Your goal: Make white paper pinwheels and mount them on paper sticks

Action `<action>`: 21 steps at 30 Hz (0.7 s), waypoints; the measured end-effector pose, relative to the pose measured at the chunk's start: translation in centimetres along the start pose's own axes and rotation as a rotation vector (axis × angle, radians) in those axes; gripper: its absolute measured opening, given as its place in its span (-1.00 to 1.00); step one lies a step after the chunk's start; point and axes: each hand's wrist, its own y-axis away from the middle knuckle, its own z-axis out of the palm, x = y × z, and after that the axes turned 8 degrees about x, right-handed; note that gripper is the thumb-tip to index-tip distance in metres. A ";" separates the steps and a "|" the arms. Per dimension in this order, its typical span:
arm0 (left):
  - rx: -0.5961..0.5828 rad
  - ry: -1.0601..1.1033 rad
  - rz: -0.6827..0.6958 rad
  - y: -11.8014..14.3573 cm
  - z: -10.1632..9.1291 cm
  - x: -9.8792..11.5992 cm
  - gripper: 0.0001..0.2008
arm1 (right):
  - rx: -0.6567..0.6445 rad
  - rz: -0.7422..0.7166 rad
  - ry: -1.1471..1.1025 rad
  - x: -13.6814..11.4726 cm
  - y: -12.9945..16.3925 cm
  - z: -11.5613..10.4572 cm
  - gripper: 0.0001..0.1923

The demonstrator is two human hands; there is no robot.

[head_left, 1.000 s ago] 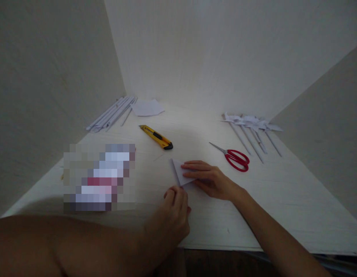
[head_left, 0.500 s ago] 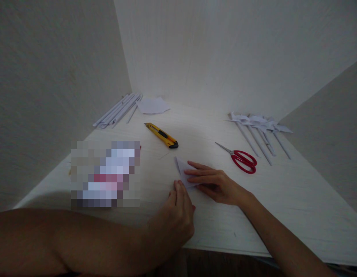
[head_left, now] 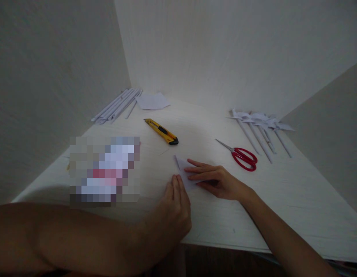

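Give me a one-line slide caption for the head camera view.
Both hands, left hand and right hand, press a folded white paper on the table.

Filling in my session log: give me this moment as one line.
left hand: fingertips on folded paper | right hand: flat on paper | beyond: utility knife, scissors | surface: white table

table (head_left: 282, 200) white, walled on three sides | yellow utility knife (head_left: 161, 131) mid-table, lying slantwise | red-handled scissors (head_left: 241, 156) right of it (blades shut) | rolled paper sticks (head_left: 116, 105) far left corner | loose white sheet (head_left: 152, 101) beside them | paper pinwheels (head_left: 260, 125) far right
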 end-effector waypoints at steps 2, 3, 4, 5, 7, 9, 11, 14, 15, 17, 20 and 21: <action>-0.001 -0.008 -0.015 0.0 0.1 0.0 -0.68 | -0.003 -0.005 0.005 0.0 0.0 0.0 -0.62; -0.001 -0.018 -0.032 0.0 0.2 0.1 -0.67 | -0.005 -0.007 0.008 -0.1 0.0 0.0 -0.62; -0.002 -0.029 -0.051 0.0 0.2 0.1 -0.67 | -0.008 -0.009 0.012 -0.1 0.0 0.0 -0.62; -0.005 -0.035 -0.062 -0.1 0.3 0.1 -0.67 | -0.014 -0.008 0.014 -0.1 0.0 0.0 -0.62; -0.020 -0.035 -0.068 -0.1 0.3 0.1 -0.67 | -0.026 0.002 0.006 -0.2 0.0 0.0 -0.63; -0.034 -0.027 -0.064 -0.2 0.3 0.0 -0.67 | -0.036 0.014 -0.018 -0.3 0.0 0.0 -0.63; -0.032 -0.025 -0.065 -0.3 0.2 -0.2 -0.67 | -0.040 0.025 -0.041 -0.5 0.1 0.0 -0.63; -0.042 -0.014 -0.046 -0.3 0.2 -0.4 -0.67 | -0.045 0.028 -0.056 -0.6 0.1 0.0 -0.63; -0.045 -0.011 -0.039 -0.3 0.2 -0.4 -0.66 | -0.046 0.025 -0.058 -0.6 0.1 0.0 -0.63; -0.037 -0.005 -0.032 -0.3 0.3 -0.3 -0.65 | -0.055 0.022 -0.060 -0.7 0.1 -0.1 -0.63; -0.027 -0.007 -0.049 -0.3 0.3 -0.1 -0.64 | -0.063 0.019 -0.057 -0.8 0.1 -0.1 -0.62; -0.032 -0.012 -0.054 -0.4 0.2 -0.1 -0.64 | -0.062 0.017 -0.055 -0.8 0.1 -0.1 -0.62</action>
